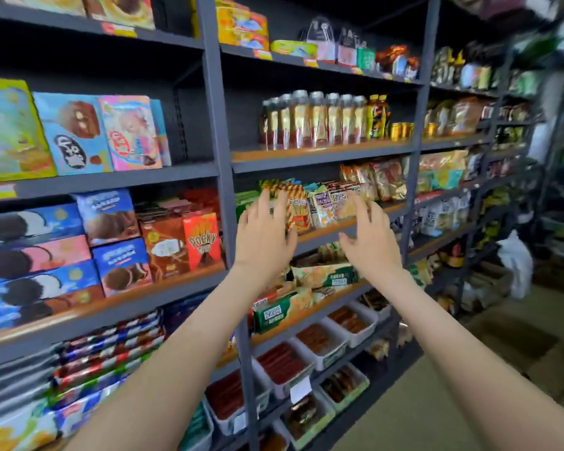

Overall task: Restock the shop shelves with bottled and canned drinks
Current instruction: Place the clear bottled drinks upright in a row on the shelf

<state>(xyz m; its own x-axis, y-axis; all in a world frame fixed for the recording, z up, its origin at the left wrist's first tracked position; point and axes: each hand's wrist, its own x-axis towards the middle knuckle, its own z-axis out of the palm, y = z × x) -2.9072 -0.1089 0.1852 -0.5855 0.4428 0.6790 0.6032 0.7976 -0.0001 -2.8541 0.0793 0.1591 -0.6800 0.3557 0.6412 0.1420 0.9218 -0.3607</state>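
Note:
A row of clear bottled drinks with cream and red labels stands on a wooden shelf in the middle bay. A few small gold cans stand to their right. My left hand and my right hand are both raised in front of the snack shelf below the bottles, fingers spread and holding nothing. They hover about a hand's width apart, short of the snack packets.
Grey metal shelving fills the view, with an upright post left of my hands. Biscuit and Pocky boxes fill the left bay, sausage trays sit low, and a white bag lies on the floor aisle at right.

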